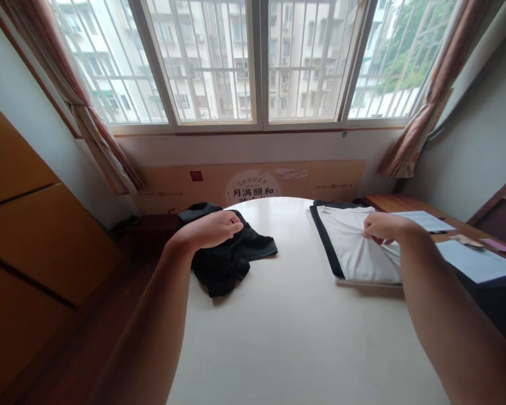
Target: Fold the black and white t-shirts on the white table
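Note:
My left hand (224, 226) is closed over a crumpled black garment (221, 267) on the left of the round white table (303, 332). Its fingers are curled together at the cloth, and the palm side is hidden. At the right, my right hand (382, 226) pinches the top of a folded white garment (346, 247). Creases run out from its fingertips. That white garment lies on a folded black garment (326, 247), whose edge shows along the left and back, with a pale layer under it at the front.
Papers (476, 261) and a pink slip (496, 245) lie on a wooden desk (383, 202) to the right. Behind the table a printed cardboard panel (164, 180) stands below the barred window (215, 67). A wooden cabinet (34, 236) is on the left.

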Demonstrator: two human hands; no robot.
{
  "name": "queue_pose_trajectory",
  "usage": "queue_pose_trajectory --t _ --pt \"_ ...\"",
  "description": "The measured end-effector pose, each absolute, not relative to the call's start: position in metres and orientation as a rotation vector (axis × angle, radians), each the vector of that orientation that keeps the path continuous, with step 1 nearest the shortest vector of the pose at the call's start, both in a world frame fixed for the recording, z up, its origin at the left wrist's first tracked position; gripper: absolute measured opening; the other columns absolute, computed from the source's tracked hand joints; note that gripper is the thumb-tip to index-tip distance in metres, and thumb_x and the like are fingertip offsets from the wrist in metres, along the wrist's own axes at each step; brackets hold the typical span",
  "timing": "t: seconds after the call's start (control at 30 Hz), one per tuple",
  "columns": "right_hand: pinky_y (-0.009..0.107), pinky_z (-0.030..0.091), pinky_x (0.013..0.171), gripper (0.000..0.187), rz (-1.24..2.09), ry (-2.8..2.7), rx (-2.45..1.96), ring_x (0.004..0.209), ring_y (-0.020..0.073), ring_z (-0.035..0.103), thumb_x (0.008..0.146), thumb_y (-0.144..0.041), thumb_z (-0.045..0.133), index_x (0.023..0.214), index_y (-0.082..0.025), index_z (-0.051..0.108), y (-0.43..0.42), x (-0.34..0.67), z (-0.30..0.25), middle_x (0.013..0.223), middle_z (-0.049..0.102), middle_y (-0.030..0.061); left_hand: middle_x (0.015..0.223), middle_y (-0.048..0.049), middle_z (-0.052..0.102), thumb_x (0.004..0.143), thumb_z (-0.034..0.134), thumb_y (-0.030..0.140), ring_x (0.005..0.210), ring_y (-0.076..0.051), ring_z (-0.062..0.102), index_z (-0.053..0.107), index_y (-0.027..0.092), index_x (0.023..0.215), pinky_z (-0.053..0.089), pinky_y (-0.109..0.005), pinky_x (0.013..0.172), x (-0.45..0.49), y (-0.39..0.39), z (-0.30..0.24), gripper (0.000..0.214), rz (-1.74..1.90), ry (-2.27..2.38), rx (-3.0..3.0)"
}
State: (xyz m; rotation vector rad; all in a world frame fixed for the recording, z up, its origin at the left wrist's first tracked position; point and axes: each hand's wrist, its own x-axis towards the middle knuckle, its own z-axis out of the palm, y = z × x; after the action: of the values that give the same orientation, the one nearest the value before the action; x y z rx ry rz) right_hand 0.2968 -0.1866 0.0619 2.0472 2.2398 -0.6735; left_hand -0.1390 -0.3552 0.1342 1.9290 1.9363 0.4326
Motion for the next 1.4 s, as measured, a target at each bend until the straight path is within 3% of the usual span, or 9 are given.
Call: queue_pose_trajectory --t 0.2,0.33,0.47,0.63,0.83,0.9,1.07,1.2,1.4 --pt "0.029 0.040 0.055 0.026 -0.719 2.989 1.816 0.063 0.0175 0.058 0.093 -0.046 0.063 0.081 -0.023 0.064 -0.230 0.261 0.112 0.070 0.064 0.0012 0.092 -0.0057 0.079 0.088 0.063 0.054 0.085 -0.027 0.072 0.074 0.023 0.100 0.050 -0.032 0.074 -0.108 -0.365 0.138 0.035 0.544 1.695 2.002" --pt "0.031 0.044 0.055 0.039 -1.579 3.612 1.359 0.059 0.0176 0.055 0.087 -0.065 0.072 0.089 -0.028 0.061 -0.281 0.215 0.142 0.069 0.059 -0.0022 0.119 -0.0101 0.077 0.088 0.072 0.056 0.108 -0.030 0.073 0.072 0.023 0.120 0.054 -0.034 0.088 -0.073 -0.371 0.130 0.046 0.666 1.398 2.050" --pt "0.038 0.055 0.072 0.032 -2.062 3.908 0.971 0.085 0.0229 0.066 0.093 -0.058 0.069 0.085 -0.031 0.054 -0.319 0.190 0.163 0.088 0.064 0.0009 0.141 -0.0128 0.066 0.087 0.078 0.055 0.128 -0.033 0.063 0.060 0.023 0.138 0.050 -0.039 0.103 -0.039 -0.372 0.118 0.063 0.941 1.267 2.180" --pt "0.043 0.059 0.076 0.028 -1.784 4.011 1.321 0.105 0.0288 0.069 0.099 -0.061 0.058 0.095 -0.034 0.059 -0.306 0.192 0.160 0.102 0.068 0.0036 0.110 -0.0102 0.075 0.103 0.055 0.044 0.106 -0.030 0.070 0.066 0.022 0.102 0.052 -0.038 0.091 -0.031 -0.359 0.105 0.025 1.122 1.381 2.123" --pt "0.041 0.062 0.084 0.039 -2.404 3.654 1.631 0.100 0.0262 0.071 0.083 -0.055 0.077 0.098 -0.027 0.054 -0.242 0.186 0.121 0.097 0.068 0.0042 0.080 -0.0032 0.067 0.096 0.064 0.043 0.078 -0.021 0.065 0.062 0.021 0.087 0.046 -0.031 0.068 -0.057 -0.359 0.122 0.024 1.158 1.503 2.048" --pt "0.044 0.061 0.088 0.049 -2.276 3.501 1.942 0.104 0.0281 0.071 0.081 -0.060 0.077 0.108 -0.025 0.055 -0.236 0.179 0.109 0.108 0.070 0.0085 0.081 -0.0016 0.066 0.091 0.071 0.044 0.076 -0.019 0.063 0.064 0.020 0.091 0.045 -0.028 0.067 -0.062 -0.363 0.132 0.025 1.256 1.460 1.975" --pt "0.046 0.056 0.092 0.056 -0.858 3.671 1.850 0.114 0.0345 0.067 0.084 -0.073 0.073 0.107 -0.022 0.069 -0.270 0.159 0.099 0.120 0.072 0.0146 0.101 -0.0059 0.074 0.094 0.065 0.034 0.091 -0.018 0.068 0.071 0.016 0.114 0.051 -0.028 0.080 -0.061 -0.370 0.146 0.028 1.460 1.245 1.804" --pt "0.034 0.050 0.070 0.048 -0.986 3.297 1.123 0.074 0.0233 0.067 0.093 -0.069 0.065 0.085 -0.022 0.075 -0.300 0.142 0.096 0.082 0.075 0.0052 0.118 -0.0090 0.075 0.093 0.066 0.029 0.105 -0.021 0.069 0.073 0.016 0.124 0.054 -0.031 0.089 -0.061 -0.371 0.146 0.034 1.481 1.126 1.895" --pt "0.029 0.043 0.062 0.049 -1.298 3.249 0.902 0.065 0.0183 0.057 0.100 -0.060 0.056 0.077 -0.019 0.069 -0.285 0.154 0.099 0.069 0.064 0.0012 0.108 -0.0084 0.077 0.088 0.074 0.037 0.096 -0.023 0.070 0.073 0.017 0.121 0.053 -0.033 0.083 -0.085 -0.369 0.148 0.038 1.279 1.531 2.054"
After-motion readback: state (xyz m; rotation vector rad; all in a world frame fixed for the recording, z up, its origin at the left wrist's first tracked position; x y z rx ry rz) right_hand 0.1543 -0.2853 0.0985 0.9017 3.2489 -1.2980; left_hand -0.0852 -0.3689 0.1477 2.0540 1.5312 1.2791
